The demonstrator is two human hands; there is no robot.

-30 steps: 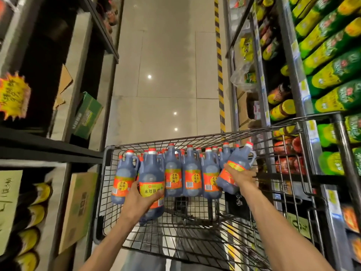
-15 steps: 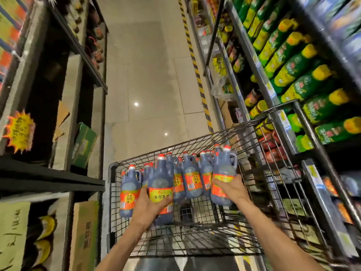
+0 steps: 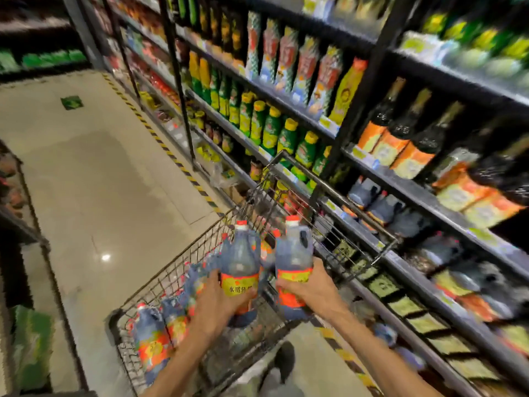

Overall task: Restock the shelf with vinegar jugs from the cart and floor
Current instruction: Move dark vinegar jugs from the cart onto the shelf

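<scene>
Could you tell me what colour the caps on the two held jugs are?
Red, on both jugs; the head view shows it.

Held jugs: two dark plastic vinegar jugs with red caps and orange-yellow labels, left one (image 3: 240,270) and right one (image 3: 293,267), upright, side by side above the cart.
Cart: grey wire shopping cart (image 3: 183,262) holding more such jugs (image 3: 160,333).
Shelf: black metal shelf (image 3: 415,193) on the right, similar jugs (image 3: 383,204) on it.

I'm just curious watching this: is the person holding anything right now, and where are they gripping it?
Yes, one vinegar jug per hand. The left hand grips the left jug around its labelled lower body; the right hand grips the right jug likewise.
</scene>
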